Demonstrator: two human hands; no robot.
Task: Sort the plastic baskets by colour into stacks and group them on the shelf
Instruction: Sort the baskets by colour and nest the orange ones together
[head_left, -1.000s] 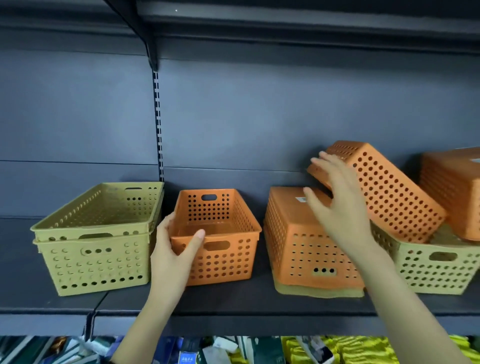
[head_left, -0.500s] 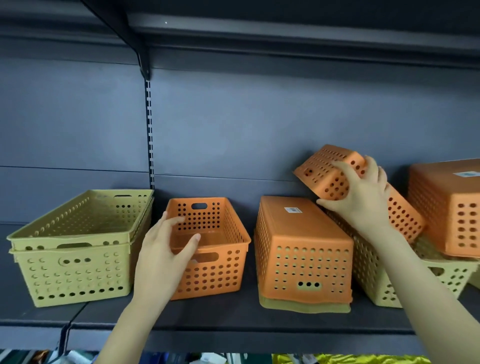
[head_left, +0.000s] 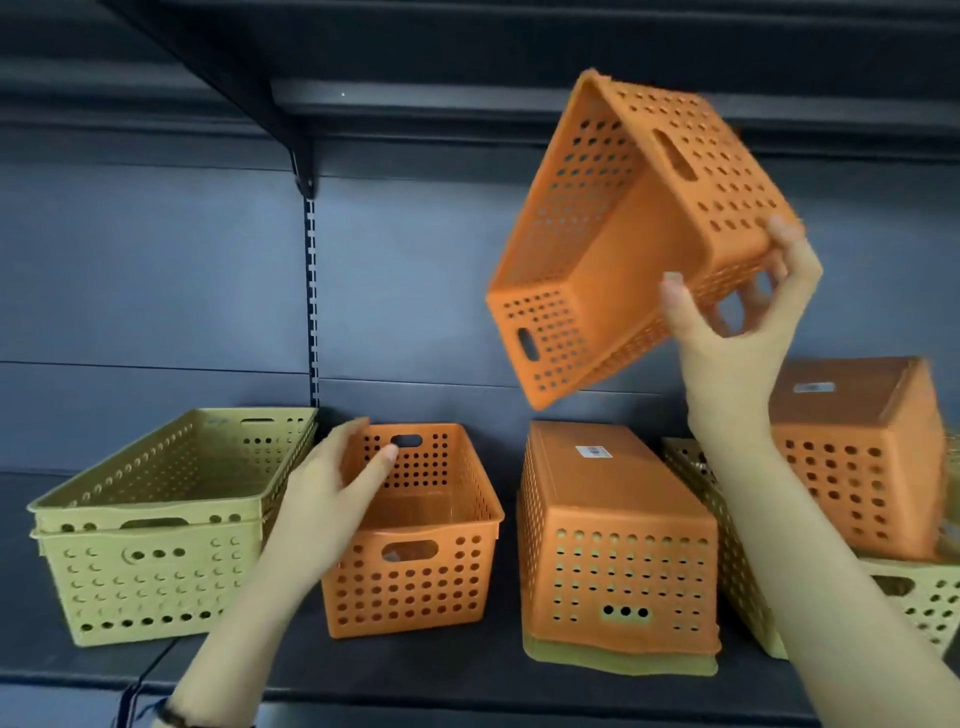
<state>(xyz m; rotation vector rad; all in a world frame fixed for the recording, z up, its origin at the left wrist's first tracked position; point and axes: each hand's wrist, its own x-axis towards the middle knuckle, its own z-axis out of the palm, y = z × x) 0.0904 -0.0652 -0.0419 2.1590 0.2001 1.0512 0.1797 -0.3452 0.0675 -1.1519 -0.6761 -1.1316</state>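
My right hand (head_left: 748, 312) grips one end of an orange basket (head_left: 618, 244) held in the air, tilted with its opening toward me, above the shelf. On the rim of an upright orange basket (head_left: 415, 561) on the shelf rests my left hand (head_left: 332, 499), thumb inside. To its right an upside-down orange basket (head_left: 618, 540) covers a yellow-green one (head_left: 618, 662). Two nested yellow-green baskets (head_left: 150, 525) stand at the left. At the far right another upside-down orange basket (head_left: 857, 457) lies on a yellow-green basket (head_left: 930, 603).
The dark shelf board (head_left: 415, 675) carries all the baskets. A slotted upright (head_left: 310, 296) and bracket run up the grey back panel. An upper shelf (head_left: 467, 52) hangs close above the lifted basket.
My right hand has lifted the tilted orange basket off the right-hand pile, raised it high and turned its opening toward me. My left hand stays at the upright orange basket's rim.
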